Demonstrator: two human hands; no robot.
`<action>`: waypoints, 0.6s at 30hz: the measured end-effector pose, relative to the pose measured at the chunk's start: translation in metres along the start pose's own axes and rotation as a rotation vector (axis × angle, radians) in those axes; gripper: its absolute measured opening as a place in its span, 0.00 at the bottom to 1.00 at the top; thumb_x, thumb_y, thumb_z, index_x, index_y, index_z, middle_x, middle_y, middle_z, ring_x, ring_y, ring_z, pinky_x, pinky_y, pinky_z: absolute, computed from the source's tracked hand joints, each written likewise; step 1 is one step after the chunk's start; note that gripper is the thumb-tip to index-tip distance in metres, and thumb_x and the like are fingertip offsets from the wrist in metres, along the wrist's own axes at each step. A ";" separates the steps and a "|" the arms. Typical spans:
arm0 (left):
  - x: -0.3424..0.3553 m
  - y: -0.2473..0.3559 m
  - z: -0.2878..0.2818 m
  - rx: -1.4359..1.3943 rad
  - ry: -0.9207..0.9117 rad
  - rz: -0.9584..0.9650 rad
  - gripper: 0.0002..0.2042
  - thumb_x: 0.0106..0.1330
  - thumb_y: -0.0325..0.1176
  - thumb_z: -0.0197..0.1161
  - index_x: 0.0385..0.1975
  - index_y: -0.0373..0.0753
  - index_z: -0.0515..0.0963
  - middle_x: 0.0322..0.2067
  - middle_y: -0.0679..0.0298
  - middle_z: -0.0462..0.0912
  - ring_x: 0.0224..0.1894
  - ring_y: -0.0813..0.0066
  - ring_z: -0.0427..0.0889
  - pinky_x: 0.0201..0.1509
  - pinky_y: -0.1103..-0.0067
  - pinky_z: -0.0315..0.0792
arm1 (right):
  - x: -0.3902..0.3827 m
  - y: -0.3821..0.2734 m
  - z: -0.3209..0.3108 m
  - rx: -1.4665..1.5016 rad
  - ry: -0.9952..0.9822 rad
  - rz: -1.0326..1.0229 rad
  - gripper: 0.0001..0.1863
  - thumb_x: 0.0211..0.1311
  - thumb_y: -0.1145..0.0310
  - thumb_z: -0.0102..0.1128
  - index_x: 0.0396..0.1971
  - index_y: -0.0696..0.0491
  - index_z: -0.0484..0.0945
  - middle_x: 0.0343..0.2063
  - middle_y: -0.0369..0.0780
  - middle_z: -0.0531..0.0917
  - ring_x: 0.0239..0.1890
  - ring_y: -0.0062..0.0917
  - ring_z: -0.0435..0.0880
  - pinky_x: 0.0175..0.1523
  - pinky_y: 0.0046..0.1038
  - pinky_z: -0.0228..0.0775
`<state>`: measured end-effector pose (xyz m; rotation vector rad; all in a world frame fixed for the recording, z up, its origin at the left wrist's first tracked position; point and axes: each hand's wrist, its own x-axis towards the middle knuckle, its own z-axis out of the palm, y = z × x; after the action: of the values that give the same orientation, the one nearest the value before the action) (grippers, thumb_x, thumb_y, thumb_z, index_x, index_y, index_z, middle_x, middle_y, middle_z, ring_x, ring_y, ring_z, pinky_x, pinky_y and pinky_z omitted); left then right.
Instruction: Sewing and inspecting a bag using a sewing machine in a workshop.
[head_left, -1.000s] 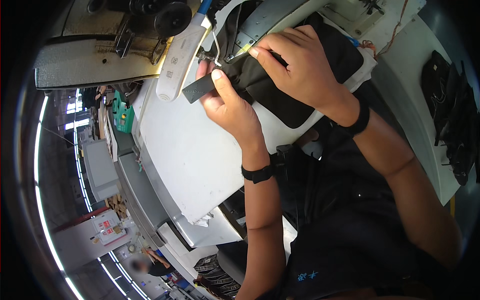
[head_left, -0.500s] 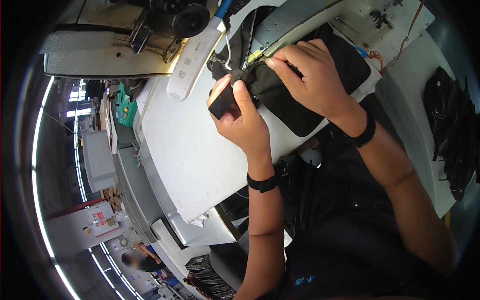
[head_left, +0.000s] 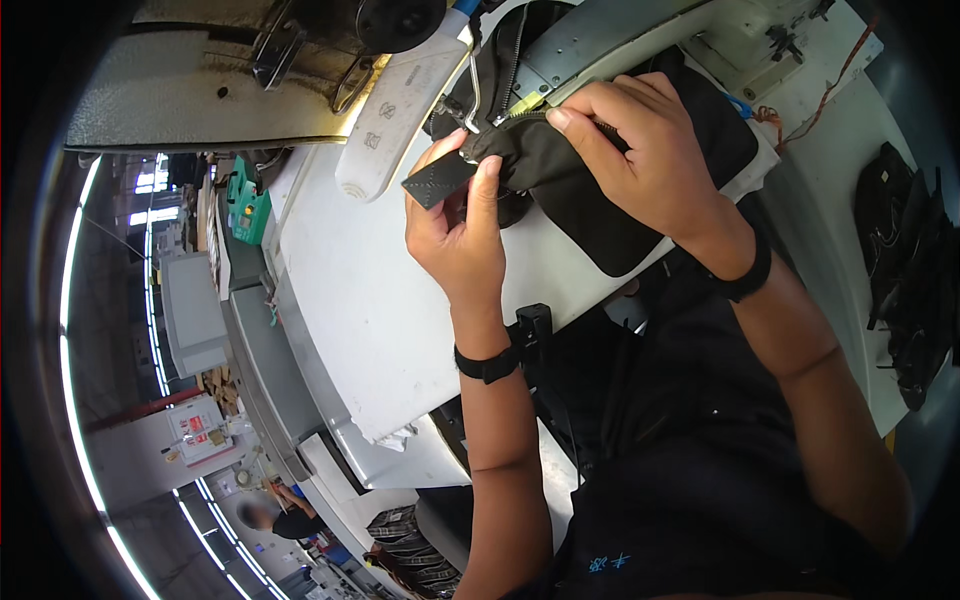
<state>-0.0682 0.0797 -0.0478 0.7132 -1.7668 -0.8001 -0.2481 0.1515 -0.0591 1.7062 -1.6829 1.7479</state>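
Note:
A dark fabric piece (head_left: 600, 235) with a metal zipper lies over the arm of a sewing machine (head_left: 590, 45). My left hand (head_left: 460, 235) is closed on its bunched left end. A flat black tab (head_left: 436, 183) sticks out between those fingers and thumb. My right hand (head_left: 645, 150) pinches the zipper edge (head_left: 530, 115) between thumb and forefinger, the other fingers curled over the cloth. Just beyond my left fingertips are the needle and presser parts (head_left: 470, 105). A second zipper stretch (head_left: 514, 65) runs up along the metal arm.
The machine head (head_left: 240, 100) overhangs at upper left, beside a long white lamp (head_left: 375, 150). A white worktop (head_left: 350, 290) spreads below. More black pieces (head_left: 905, 270) lie at far right. A green device (head_left: 246, 205) stands left; another person (head_left: 285, 515) sits at lower left.
My left hand has shifted slightly left and turned, so more of the black tab shows. My right hand has moved slightly right, still pinching the zipper edge.

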 end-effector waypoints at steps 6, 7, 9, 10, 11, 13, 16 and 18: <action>0.019 0.016 -0.010 -0.143 -0.070 -0.259 0.15 0.68 0.23 0.70 0.52 0.26 0.79 0.43 0.62 0.85 0.41 0.82 0.82 0.47 0.85 0.76 | 0.014 -0.005 0.000 -0.024 0.013 -0.037 0.09 0.65 0.69 0.64 0.25 0.53 0.77 0.20 0.38 0.81 0.25 0.35 0.80 0.41 0.34 0.66; 0.022 0.018 -0.012 -0.123 -0.063 -0.289 0.15 0.68 0.23 0.70 0.52 0.26 0.79 0.43 0.62 0.85 0.41 0.82 0.82 0.47 0.85 0.76 | 0.016 -0.006 0.000 -0.035 0.003 -0.018 0.10 0.64 0.69 0.64 0.23 0.53 0.76 0.18 0.38 0.80 0.24 0.37 0.79 0.39 0.35 0.67; 0.026 0.021 -0.014 -0.143 -0.103 -0.299 0.16 0.68 0.23 0.70 0.53 0.25 0.78 0.41 0.61 0.85 0.40 0.82 0.82 0.45 0.86 0.76 | 0.019 -0.008 -0.003 -0.061 -0.026 -0.015 0.12 0.63 0.70 0.63 0.20 0.53 0.73 0.15 0.40 0.77 0.21 0.39 0.77 0.36 0.36 0.66; 0.025 0.023 -0.013 -0.131 -0.094 -0.300 0.15 0.68 0.22 0.69 0.52 0.25 0.79 0.40 0.61 0.85 0.40 0.83 0.81 0.43 0.86 0.75 | 0.020 -0.009 -0.004 -0.072 -0.040 -0.008 0.13 0.63 0.70 0.63 0.20 0.53 0.73 0.14 0.40 0.76 0.20 0.40 0.76 0.35 0.36 0.66; 0.023 0.026 -0.011 -0.133 -0.096 -0.295 0.15 0.68 0.22 0.69 0.52 0.25 0.79 0.40 0.61 0.85 0.40 0.83 0.81 0.43 0.86 0.75 | 0.020 -0.010 -0.004 -0.084 -0.054 -0.002 0.14 0.63 0.70 0.62 0.19 0.53 0.72 0.13 0.41 0.74 0.20 0.40 0.75 0.35 0.37 0.66; 0.016 0.031 -0.006 -0.139 -0.062 -0.297 0.14 0.68 0.22 0.69 0.52 0.25 0.80 0.40 0.62 0.85 0.39 0.84 0.81 0.42 0.87 0.74 | 0.020 -0.013 -0.004 -0.104 -0.057 0.005 0.14 0.63 0.70 0.62 0.19 0.53 0.71 0.13 0.41 0.75 0.20 0.41 0.75 0.35 0.37 0.66; 0.006 0.035 0.006 -0.052 0.010 -0.279 0.14 0.71 0.26 0.67 0.53 0.26 0.80 0.39 0.65 0.84 0.37 0.88 0.79 0.40 0.90 0.71 | 0.020 -0.016 -0.006 -0.137 -0.078 0.012 0.12 0.63 0.69 0.62 0.20 0.52 0.73 0.14 0.40 0.76 0.21 0.39 0.75 0.37 0.36 0.67; 0.006 0.035 0.010 -0.074 0.039 -0.264 0.15 0.72 0.29 0.66 0.53 0.26 0.80 0.38 0.67 0.83 0.34 0.89 0.77 0.39 0.90 0.70 | 0.020 -0.018 -0.008 -0.161 -0.099 0.030 0.11 0.64 0.68 0.61 0.21 0.51 0.75 0.15 0.38 0.77 0.22 0.36 0.76 0.40 0.35 0.67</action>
<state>-0.0825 0.0979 -0.0190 0.9187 -1.6193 -1.0158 -0.2457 0.1532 -0.0310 1.7294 -1.8441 1.5161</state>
